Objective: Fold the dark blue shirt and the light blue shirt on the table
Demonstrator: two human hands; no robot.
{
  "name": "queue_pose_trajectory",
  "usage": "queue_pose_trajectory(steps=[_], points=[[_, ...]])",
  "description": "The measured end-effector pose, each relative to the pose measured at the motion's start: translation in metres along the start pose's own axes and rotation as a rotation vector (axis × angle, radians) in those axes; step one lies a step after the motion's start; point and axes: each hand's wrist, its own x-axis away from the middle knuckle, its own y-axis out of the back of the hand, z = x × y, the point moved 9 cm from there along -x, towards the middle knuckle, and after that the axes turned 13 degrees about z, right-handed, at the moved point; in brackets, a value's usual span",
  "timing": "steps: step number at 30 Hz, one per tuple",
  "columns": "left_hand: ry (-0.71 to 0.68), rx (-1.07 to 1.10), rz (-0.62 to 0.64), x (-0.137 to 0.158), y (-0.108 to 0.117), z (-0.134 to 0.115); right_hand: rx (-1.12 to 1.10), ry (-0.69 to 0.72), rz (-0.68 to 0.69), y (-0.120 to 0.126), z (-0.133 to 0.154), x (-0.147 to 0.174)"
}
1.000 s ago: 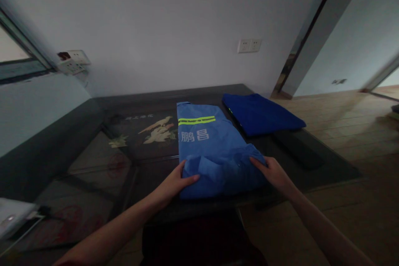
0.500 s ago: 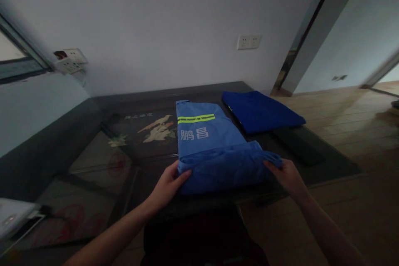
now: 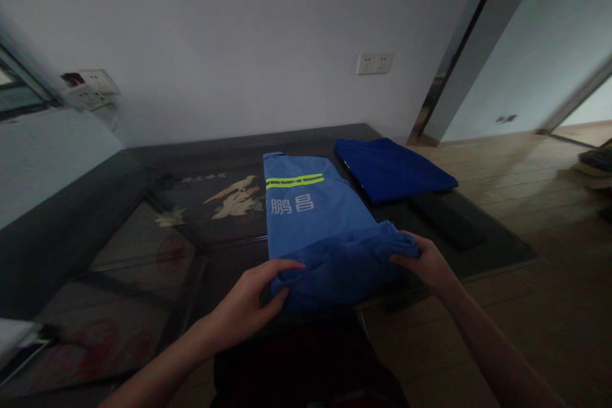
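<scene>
A blue work jacket [image 3: 315,229] lies on the dark table, with a yellow-green reflective stripe and white printed characters on its flat far part. Its near part is folded over in a thick, rumpled roll along the table's front edge. My left hand [image 3: 248,296] grips the roll's left end, fingers on top and thumb at the near side. At the right end, my right hand [image 3: 421,261] pinches the bunched cloth between thumb and fingers. The underside of the roll is hidden.
A folded dark blue garment [image 3: 394,169] rests at the table's right rear. Near it is a dark flat object [image 3: 447,223]. The glossy table [image 3: 239,239] has a bird-and-flower picture. A white device [image 3: 19,344] is at the lower left; sockets [image 3: 375,64] are on the wall.
My left hand has shifted its fingers over the top of the roll. My right hand has moved slightly inward with its end of cloth. The roll looks more rumpled, and the view has turned slightly.
</scene>
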Motion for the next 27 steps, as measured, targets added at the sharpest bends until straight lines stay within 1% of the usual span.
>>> queue_pose_trajectory(steps=[3, 5, 7, 9, 12, 18, 21, 25, 27], points=[[-0.039, -0.035, 0.036, 0.002, -0.001, -0.008, -0.026, 0.039, 0.021, -0.002, 0.004, -0.001], [-0.055, -0.035, 0.073, 0.003, -0.004, -0.012, -0.052, 0.075, 0.095, -0.009, 0.009, -0.003], [-0.065, -0.036, 0.132, 0.002, -0.009, -0.016, -0.026, 0.115, 0.171, -0.015, 0.014, -0.004], [-0.079, -0.043, 0.203, 0.001, -0.015, -0.020, 0.068, 0.144, 0.227, -0.019, 0.020, -0.005], [-0.110, -0.065, 0.281, 0.001, -0.020, -0.026, 0.231, 0.150, 0.312, -0.023, 0.025, -0.007], [-0.114, -0.098, 0.336, 0.001, -0.022, -0.032, 0.449, 0.217, 0.559, -0.040, 0.043, -0.010], [-0.118, -0.110, 0.346, 0.001, -0.023, -0.033, 0.469, 0.185, 0.668, -0.048, 0.046, -0.013], [-0.119, -0.128, 0.375, 0.001, -0.026, -0.033, 0.475, 0.086, 0.823, -0.058, 0.043, -0.017], [-0.128, -0.133, 0.381, 0.001, -0.026, -0.033, 0.509, 0.026, 0.856, -0.060, 0.041, -0.019]])
